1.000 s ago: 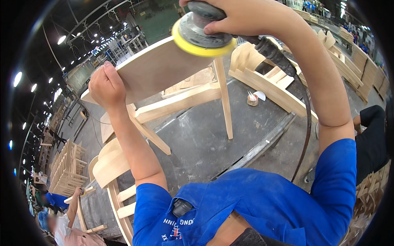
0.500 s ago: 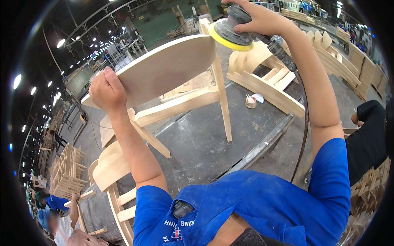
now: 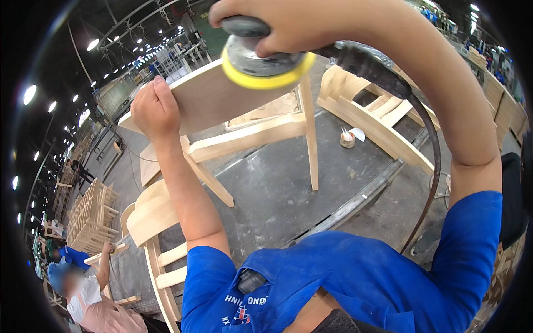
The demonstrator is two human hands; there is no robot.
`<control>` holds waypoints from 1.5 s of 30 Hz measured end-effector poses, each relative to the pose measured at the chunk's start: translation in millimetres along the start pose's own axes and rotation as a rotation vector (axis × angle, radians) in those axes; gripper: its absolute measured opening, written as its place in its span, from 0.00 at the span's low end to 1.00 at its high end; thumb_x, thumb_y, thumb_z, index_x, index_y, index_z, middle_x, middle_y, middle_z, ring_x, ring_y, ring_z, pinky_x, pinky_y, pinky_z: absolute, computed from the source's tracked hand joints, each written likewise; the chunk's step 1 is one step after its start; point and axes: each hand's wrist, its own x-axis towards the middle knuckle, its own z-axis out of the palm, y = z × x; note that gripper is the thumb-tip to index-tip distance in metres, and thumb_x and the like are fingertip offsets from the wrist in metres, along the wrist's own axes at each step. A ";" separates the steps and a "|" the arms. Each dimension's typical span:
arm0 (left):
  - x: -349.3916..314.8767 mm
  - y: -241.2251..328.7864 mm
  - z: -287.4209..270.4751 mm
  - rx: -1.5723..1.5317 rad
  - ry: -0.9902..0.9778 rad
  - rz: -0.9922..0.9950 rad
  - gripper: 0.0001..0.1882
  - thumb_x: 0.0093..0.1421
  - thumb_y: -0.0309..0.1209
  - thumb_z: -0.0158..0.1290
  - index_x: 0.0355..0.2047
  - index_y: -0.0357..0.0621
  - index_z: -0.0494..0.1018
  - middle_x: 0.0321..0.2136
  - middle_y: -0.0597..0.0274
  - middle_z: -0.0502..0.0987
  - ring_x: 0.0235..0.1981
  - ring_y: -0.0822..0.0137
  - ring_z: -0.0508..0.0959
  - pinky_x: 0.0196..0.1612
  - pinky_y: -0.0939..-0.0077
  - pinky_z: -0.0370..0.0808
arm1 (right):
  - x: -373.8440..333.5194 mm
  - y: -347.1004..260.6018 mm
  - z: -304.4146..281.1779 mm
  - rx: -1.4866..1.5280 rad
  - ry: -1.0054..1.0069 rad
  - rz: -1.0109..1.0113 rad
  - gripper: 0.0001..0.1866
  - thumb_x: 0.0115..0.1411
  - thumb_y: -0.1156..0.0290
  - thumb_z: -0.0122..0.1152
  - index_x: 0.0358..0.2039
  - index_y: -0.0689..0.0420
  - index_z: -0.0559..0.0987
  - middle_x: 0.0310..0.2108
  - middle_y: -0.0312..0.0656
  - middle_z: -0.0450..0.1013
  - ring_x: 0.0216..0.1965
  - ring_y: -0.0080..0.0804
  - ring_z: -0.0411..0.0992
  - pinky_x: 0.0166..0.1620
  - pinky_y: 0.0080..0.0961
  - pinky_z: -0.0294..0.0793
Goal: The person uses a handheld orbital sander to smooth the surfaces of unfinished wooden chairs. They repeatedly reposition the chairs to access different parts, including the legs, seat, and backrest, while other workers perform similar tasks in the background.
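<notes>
A pale wooden chair stands on the dark worktable, its wide curved backrest toward me. With fingers wrapped over the backrest's upper left edge, my left hand grips it. My right hand is closed round the top of an orbital sander with a yellow pad. The sander is at the right part of the backrest and hides its right end. Whether the pad's underside touches the wood, I cannot tell. From the sander a dark hose runs down past my right arm.
Another chair frame lies at the table's right end, beside a small round pot. A further chair is near my left elbow. The table's metal edge runs in front of me. A co-worker is at lower left.
The sander in my right hand has moved left and nearer, from the backrest's right end onto its right part. My left hand keeps its grip. The view has shifted slightly.
</notes>
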 end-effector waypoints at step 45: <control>32.2 -50.2 -33.9 -0.823 -0.386 -0.476 0.40 0.65 0.63 0.31 0.64 0.44 0.57 0.41 0.49 0.78 0.30 0.70 0.77 0.37 0.81 0.75 | 71.8 -14.4 -8.0 0.078 -0.179 -0.069 0.33 0.51 0.64 0.63 0.58 0.52 0.66 0.41 0.50 0.75 0.39 0.42 0.76 0.42 0.35 0.75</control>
